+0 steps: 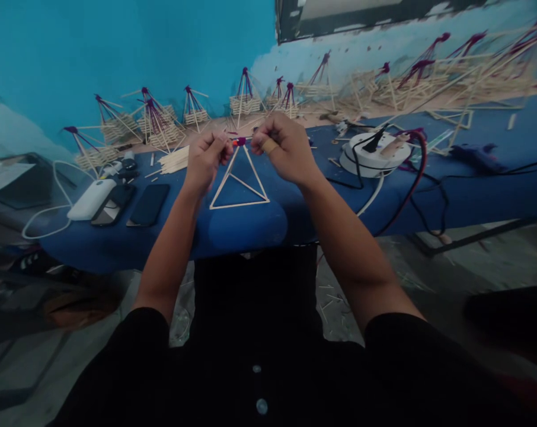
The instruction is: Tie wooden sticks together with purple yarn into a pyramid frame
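Note:
A triangular frame of pale sticks (pixel 239 206) stands on the blue table, with purple string (pixel 239 142) wound round its top joint. At the left of that joint is my left hand (pixel 207 157), its thumb and fingers pinched together; a small orange-red bit shows at the fingertips, too small to name. My right hand (pixel 283 145) is curled closed just right of the joint, with a tan band round one finger. Whatever it pinches cannot be made out.
Stick structures with purple tops (pixel 245 104) line the wall. Loose sticks (pixel 175 160) lie behind my left hand. Phones (pixel 148 204) and a white power bank (pixel 92 199) are at the left. A white round reel (pixel 375 155) with cables sits at the right on the blue table (pixel 251 231).

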Available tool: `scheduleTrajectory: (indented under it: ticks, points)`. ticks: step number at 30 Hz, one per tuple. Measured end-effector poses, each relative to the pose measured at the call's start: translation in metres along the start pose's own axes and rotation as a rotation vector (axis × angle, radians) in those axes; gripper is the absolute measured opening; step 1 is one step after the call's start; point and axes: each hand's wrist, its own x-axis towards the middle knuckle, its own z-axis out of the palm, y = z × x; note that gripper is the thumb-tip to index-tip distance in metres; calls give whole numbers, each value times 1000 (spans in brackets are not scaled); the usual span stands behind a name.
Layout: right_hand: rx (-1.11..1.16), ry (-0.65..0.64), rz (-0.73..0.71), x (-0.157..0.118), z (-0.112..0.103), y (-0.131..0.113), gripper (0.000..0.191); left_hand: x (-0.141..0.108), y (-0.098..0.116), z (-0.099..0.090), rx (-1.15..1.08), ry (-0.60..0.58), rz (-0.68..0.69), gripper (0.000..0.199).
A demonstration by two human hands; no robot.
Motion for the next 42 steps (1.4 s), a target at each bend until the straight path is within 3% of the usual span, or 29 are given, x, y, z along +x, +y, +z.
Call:
scheduleTrajectory:
  ticks: [5,9,14,20,29,36,42]
  points:
    - [111,40,45,-8,9,5,26,-12,-9,4,-132,20,-6,31]
    - [81,153,59,-11,16,-1,19,-14,-14,2,-130,88,-4,16]
    - [5,250,89,-12,26,-6,21,-12,-14,2,-26,157,-46,26]
    - [-80,292,49,-4,27,-7,21,4,-13,-2,-58,115,-78,31]
    - [-44,226,47,7,31,-2,13,20,-3,1,-9,39,-149,24]
    - [13,243,104,10,26,2,48,29,22,-1,80,-49,-198,31]
    - [34,248,93,7,32,4,36,21,23,-5,161,-50,-203,29]
